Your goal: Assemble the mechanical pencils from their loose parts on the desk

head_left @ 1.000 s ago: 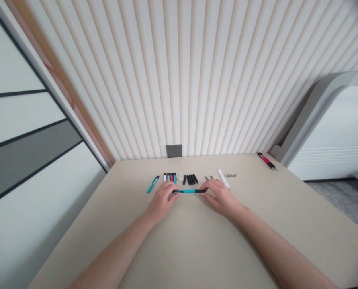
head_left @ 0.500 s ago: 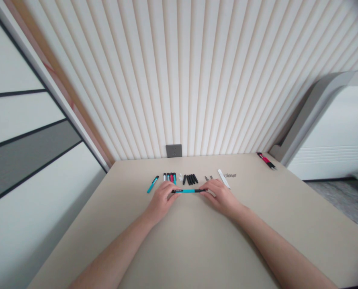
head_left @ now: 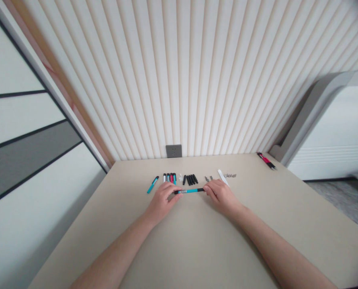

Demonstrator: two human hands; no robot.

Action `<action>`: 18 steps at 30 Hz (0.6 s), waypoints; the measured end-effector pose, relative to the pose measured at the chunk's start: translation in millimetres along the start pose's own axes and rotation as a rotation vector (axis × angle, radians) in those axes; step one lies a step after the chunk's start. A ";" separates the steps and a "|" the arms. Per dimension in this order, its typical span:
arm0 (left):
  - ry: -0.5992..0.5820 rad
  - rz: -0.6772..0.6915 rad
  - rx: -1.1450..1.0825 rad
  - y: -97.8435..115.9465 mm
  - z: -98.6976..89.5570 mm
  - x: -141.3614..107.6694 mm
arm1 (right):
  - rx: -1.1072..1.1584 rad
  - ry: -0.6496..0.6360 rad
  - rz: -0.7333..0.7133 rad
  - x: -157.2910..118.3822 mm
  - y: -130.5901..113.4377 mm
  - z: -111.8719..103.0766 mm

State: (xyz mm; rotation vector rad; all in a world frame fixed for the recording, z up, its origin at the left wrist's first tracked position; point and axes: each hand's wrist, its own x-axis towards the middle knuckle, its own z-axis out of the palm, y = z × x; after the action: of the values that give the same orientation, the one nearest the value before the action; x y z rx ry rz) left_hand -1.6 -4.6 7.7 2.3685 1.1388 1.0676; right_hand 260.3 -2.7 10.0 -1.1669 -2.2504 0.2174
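Observation:
A teal pen [head_left: 192, 191] with black ends lies level between my two hands, just above the table. The fingers of my left hand [head_left: 163, 198] pinch its black left end. My right hand [head_left: 221, 192] is closed on the black right end, and its fingertips hide the tip. Behind the pen lie several black pen grips [head_left: 192, 179] side by side. To their left is a row of coloured pen barrels [head_left: 170, 178], partly behind my left hand. A separate teal barrel [head_left: 152, 184] with a black top lies farther left.
Small clear pieces [head_left: 180, 178] lie among the parts. Small dark parts [head_left: 211, 178], a white strip [head_left: 222, 176] and little springs [head_left: 230, 175] lie behind my right hand. Red-and-black pens [head_left: 266, 161] rest at the far right of the table [head_left: 185, 249], near the ribbed wall.
The pen has turned about its length, so its printed side looks different. My right hand has shifted slightly to the right; my left hand stays almost in place.

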 end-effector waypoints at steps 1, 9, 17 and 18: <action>0.014 -0.008 0.008 0.5 -0.1 0.2 | 0.018 0.015 0.010 -0.2 0.6 0.0; 0.125 -0.083 0.050 -0.5 1.6 1.4 | 0.124 0.032 0.020 -3.7 4.1 2.2; 0.076 -0.059 0.038 -5.7 3.6 -1.1 | 0.148 0.022 0.012 -3.8 4.2 0.3; 0.071 -0.052 0.034 -6.3 3.8 -1.3 | 0.150 0.027 0.017 -3.4 4.2 0.0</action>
State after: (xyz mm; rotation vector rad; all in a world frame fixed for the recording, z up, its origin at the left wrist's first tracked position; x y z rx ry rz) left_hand -2.7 -1.4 1.0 2.3297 1.2455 1.1322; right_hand 264.7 -2.8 6.9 -1.1028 -2.1614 0.3686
